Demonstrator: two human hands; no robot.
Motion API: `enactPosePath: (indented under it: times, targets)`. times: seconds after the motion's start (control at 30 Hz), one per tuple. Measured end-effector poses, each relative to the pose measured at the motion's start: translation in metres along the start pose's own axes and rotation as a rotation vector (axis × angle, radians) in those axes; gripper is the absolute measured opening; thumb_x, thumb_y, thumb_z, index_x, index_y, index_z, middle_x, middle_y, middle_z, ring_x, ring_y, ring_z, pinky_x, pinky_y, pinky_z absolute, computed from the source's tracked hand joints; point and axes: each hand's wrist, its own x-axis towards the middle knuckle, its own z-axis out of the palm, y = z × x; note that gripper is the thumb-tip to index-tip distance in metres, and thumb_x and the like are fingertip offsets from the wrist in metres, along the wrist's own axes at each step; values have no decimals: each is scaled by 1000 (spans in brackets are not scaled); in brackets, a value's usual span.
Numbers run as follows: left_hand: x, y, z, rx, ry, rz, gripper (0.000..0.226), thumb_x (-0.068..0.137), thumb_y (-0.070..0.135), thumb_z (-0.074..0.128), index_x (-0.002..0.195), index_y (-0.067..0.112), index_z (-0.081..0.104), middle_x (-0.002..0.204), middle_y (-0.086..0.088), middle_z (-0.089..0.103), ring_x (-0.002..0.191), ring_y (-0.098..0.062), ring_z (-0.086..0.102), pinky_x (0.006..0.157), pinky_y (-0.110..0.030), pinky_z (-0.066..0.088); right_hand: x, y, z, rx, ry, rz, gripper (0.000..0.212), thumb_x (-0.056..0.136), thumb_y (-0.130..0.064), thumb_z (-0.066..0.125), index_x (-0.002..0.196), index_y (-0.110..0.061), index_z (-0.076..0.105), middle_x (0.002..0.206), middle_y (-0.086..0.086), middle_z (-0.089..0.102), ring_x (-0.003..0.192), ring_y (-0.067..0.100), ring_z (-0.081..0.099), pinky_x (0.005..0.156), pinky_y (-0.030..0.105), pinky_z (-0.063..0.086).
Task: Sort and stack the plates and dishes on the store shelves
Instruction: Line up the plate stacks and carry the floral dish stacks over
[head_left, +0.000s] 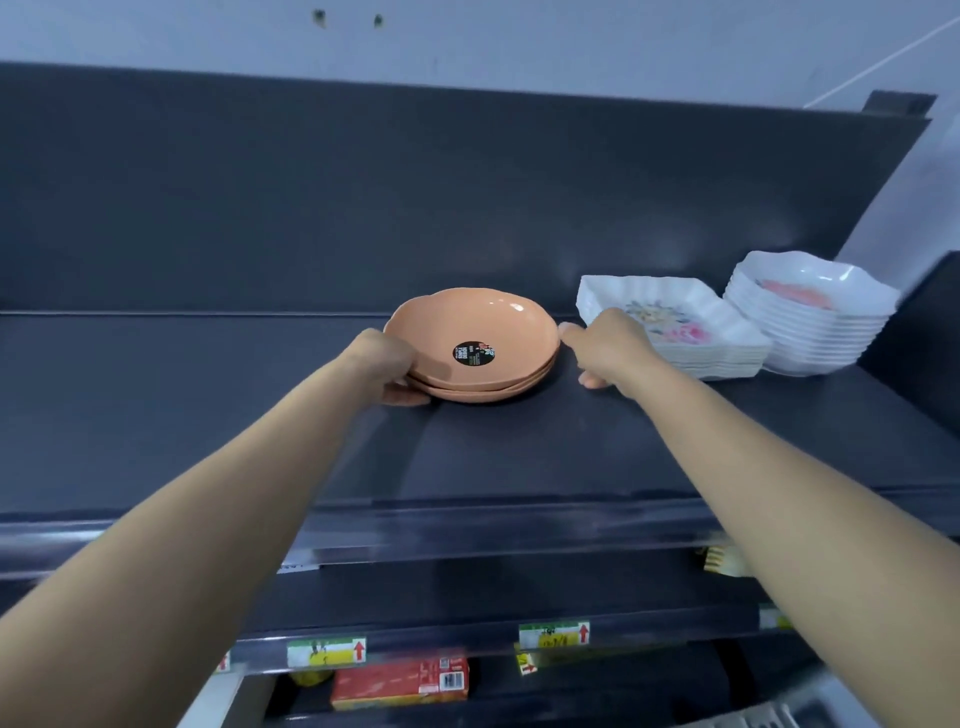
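I saw both bare arms reaching up to a dark grey store shelf (519, 441). On it, near the middle, sat a small stack of peach-coloured shallow plates (475, 345), at least 2 deep. A round black sticker (473, 353) lay inside the top plate; its print was too small for me to read.

The left hand (387, 366) gripped the stack's left edge, fingers (408, 397) curled under the rim and closed on it. The right hand (605, 345) was spread open at the stack's right side, 1 fingertip touching or just beside the rim, holding nothing.

Just right of that hand stood a stack of white fluted square dishes (675, 327) with a floral print, and beside it a taller stack of white scalloped bowls (810, 312).

On the lower shelf edges I saw green-and-white price tags (326, 652) with red arrows, the figures blurred, and a red box (400, 680) with a barcode.
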Motion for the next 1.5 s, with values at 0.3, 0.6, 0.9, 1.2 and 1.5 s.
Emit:
enactPosePath:
  times: [0.3, 0.6, 0.9, 1.2, 1.5]
  targets:
    - [6, 7, 18, -100, 48, 14, 23, 92, -6, 36, 109, 1, 49, 79, -13, 54, 63, -26, 57, 36, -38, 52, -2, 23, -43, 35, -233, 220, 65, 96, -55, 38, 82, 4, 60, 76, 19, 64, 59, 24, 62, 48, 21, 49]
    - [-8, 28, 29, -175, 78, 101, 21, 89, -10, 33, 103, 0, 45, 73, -10, 54, 60, -24, 57, 29, -29, 49, -1, 54, -71, 129, -138, 402, 69, 96, -57, 38, 116, 8, 54, 79, 20, 58, 61, 24, 60, 43, 22, 49]
    - [-31, 37, 26, -165, 34, 145, 19, 88, -8, 33, 103, -3, 45, 79, -14, 57, 63, -27, 60, 38, -35, 53, 3, 54, -68, 256, -54, 391, 62, 95, -56, 41, 116, 0, 53, 82, 19, 62, 53, 24, 61, 34, 18, 47]
    - [-34, 38, 20, -141, 30, 224, 26, 84, -12, 41, 103, -4, 56, 86, -15, 66, 66, -29, 66, 56, -39, 61, -14, -2, -65, 376, -71, -102, 50, 93, -51, 49, 103, -4, 64, 89, 11, 68, 67, 20, 65, 58, 24, 52]
    - [-61, 37, 26, -60, -2, 406, 30, 88, -7, 30, 83, 8, 55, 78, -6, 61, 62, -20, 62, 41, -24, 56, -27, 6, -54, 225, 55, -130, 26, 90, -5, 34, 99, -4, 59, 78, 12, 61, 51, 19, 55, 48, 25, 46]
